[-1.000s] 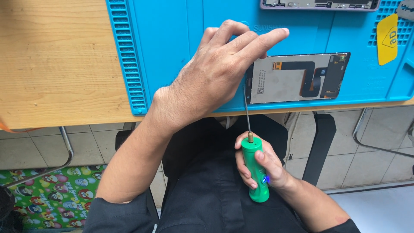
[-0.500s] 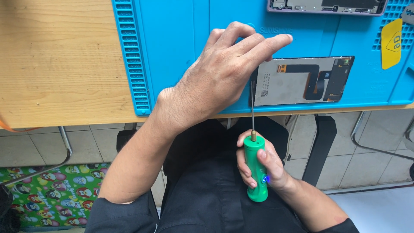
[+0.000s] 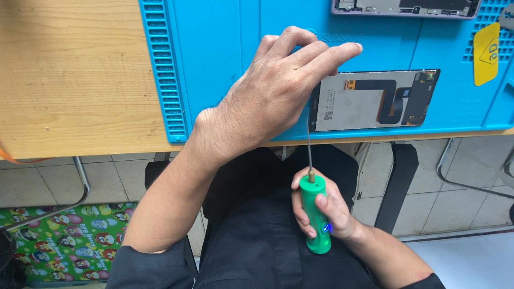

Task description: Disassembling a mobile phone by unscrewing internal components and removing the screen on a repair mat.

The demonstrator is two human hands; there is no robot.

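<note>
My right hand [image 3: 334, 211] grips a green electric screwdriver [image 3: 315, 214] over my lap, below the table edge; its thin metal shaft [image 3: 309, 144] points up toward my left hand. A blue light glows on the handle. My left hand [image 3: 278, 91] hovers over the near edge of the blue work mat [image 3: 225, 53], fingers apart and stretched to the right, covering the left end of a phone screen panel [image 3: 375, 101] that lies back side up with black flex cables. The shaft's tip is hidden under my left palm.
A second phone frame [image 3: 407, 6] lies at the mat's far edge. A yellow pick-shaped tool [image 3: 486, 53] sits at the right. Bare wooden tabletop [image 3: 69, 75] extends left of the mat. Below are table legs, tiled floor and a colourful floor mat [image 3: 59, 241].
My left hand has shifted slightly right over the panel's left end. The screwdriver stays in my right hand, almost unmoved.
</note>
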